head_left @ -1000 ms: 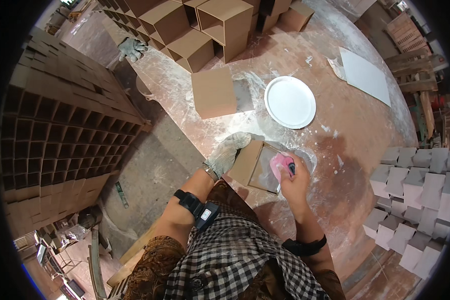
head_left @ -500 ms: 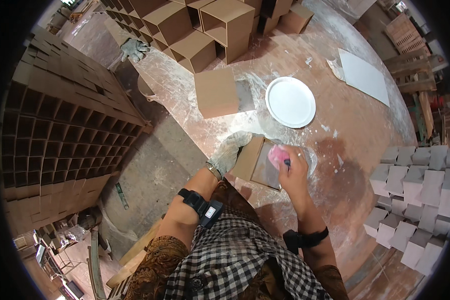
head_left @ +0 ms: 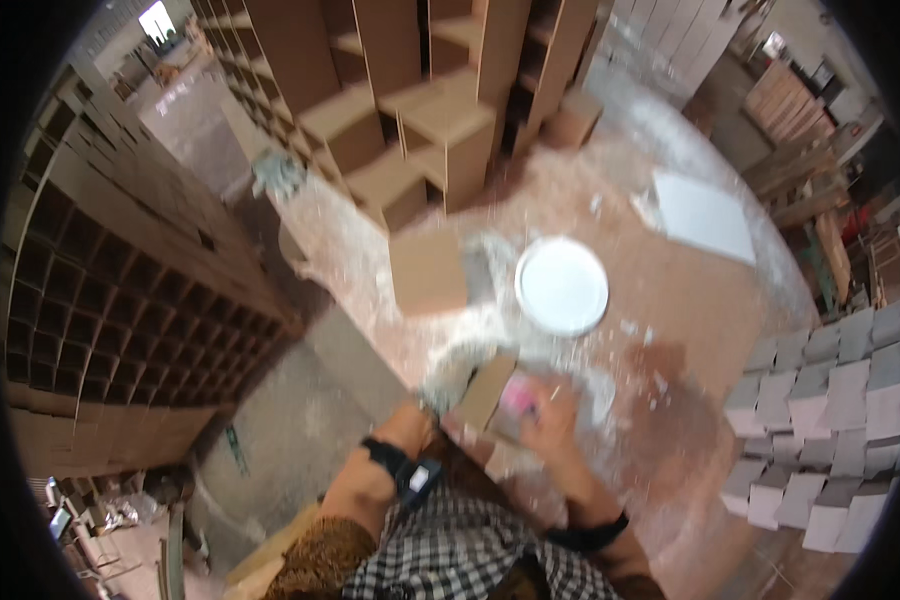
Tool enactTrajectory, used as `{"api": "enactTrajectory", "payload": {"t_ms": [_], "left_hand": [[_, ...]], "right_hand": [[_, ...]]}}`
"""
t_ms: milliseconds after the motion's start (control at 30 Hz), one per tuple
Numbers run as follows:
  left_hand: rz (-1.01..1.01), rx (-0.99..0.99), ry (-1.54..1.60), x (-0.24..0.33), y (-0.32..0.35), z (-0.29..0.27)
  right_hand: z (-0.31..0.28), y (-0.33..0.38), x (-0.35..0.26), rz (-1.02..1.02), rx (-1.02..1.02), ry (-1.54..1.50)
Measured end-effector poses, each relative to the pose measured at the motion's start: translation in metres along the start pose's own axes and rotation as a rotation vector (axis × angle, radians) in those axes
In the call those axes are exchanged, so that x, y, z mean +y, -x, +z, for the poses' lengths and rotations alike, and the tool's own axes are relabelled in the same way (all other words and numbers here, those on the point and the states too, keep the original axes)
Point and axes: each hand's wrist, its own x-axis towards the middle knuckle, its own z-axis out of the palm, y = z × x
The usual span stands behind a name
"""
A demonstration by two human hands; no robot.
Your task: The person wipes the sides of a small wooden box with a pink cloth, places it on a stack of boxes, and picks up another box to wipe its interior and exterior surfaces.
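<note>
A: Left to right, quick. Left hand (head_left: 452,373)?
B: Gloved, at the left side of the cardboard box (head_left: 487,393), near the tabletop's (head_left: 695,310) left edge. Fingers: can't tell, blur. It should press firmly so the box doesn't slide.
A: And the pink hand tool (head_left: 518,394)?
B: At the box's right part, bare right hand's (head_left: 554,418) fingers clamped on it. Likely wants light, even pressure, flat to the surface, out to the corners.
A: Anything to dodge?
B: Round white plate (head_left: 562,286), past the right hand toward the tabletop's far edge. Strokes should be short enough to miss it.
</note>
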Motion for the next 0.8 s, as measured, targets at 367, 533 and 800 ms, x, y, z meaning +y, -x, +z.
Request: {"api": "enactTrajectory", "payload": {"t_ms": [367, 533, 800], "left_hand": [[-0.466, -0.134, 1.059, 0.044, 0.004, -0.010], [-0.275, -0.219, -0.014, 0.034, 0.073, -0.003], [-0.406, 0.186, 1.160, 0.065, 0.031, 0.013]], "right_hand": [[-0.014, 0.064, 0.011, -0.077, -0.026, -0.198], [0.010, 0.085, 0.039, 0.342, 0.232, -0.256], [-0.005, 0.035, -0.006, 0.727, 0.375, -0.686]]}}
